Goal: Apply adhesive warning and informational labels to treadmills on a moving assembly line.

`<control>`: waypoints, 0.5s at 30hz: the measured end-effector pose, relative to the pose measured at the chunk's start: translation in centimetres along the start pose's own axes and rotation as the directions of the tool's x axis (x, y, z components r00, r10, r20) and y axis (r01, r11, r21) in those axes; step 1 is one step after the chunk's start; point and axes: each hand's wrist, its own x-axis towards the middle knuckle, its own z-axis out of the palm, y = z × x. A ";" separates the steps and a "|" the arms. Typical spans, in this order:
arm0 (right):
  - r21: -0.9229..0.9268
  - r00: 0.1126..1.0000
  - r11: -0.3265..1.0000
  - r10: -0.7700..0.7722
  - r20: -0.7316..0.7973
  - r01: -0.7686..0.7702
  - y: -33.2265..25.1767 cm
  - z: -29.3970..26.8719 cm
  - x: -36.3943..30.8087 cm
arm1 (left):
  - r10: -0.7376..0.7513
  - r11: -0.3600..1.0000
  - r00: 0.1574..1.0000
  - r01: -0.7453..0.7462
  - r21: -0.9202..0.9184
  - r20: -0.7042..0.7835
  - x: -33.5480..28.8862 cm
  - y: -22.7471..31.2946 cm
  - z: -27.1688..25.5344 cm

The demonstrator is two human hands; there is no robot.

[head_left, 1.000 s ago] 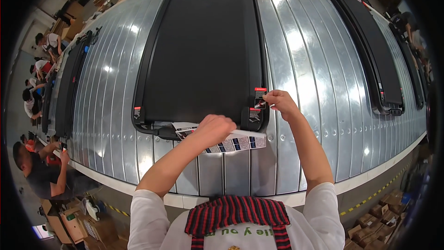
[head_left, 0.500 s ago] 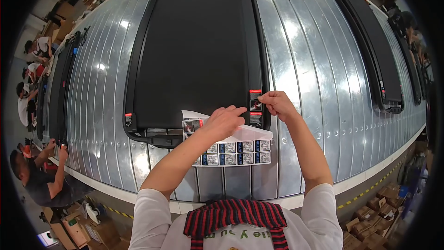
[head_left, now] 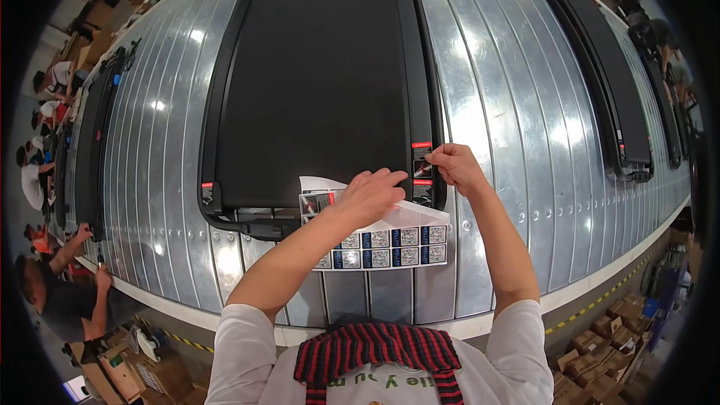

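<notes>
Head view: the right hand has its fingers pinched on the right edge of the red-topped warning label, lying along the right side rail! Best played, I'd say, by keeping it square and smoothing from one end. The left hand grips the sticker sheet, index finger stretched toward the rail. Beyond, the black treadmill lies flat on the metal tabletop.

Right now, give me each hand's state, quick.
Left hand: closed, holding the sticker sheets.
Right hand: closed, pinching the right edge of the red-and-black label.
</notes>
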 end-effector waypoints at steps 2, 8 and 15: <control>0.001 1.000 1.000 -0.004 -0.002 0.004 0.0 0.1 0.0 | -0.006 1.000 1.000 0.005 0.010 0.030 0.0 0.0 -0.1; 0.002 1.000 1.000 -0.011 -0.014 0.011 0.1 0.1 0.0 | 0.011 1.000 1.000 -0.011 0.014 0.017 0.1 -0.1 -0.2; 0.000 0.999 1.000 -0.021 -0.042 0.021 0.2 0.3 0.0 | 0.029 1.000 0.998 -0.029 0.003 0.062 0.5 0.2 -0.7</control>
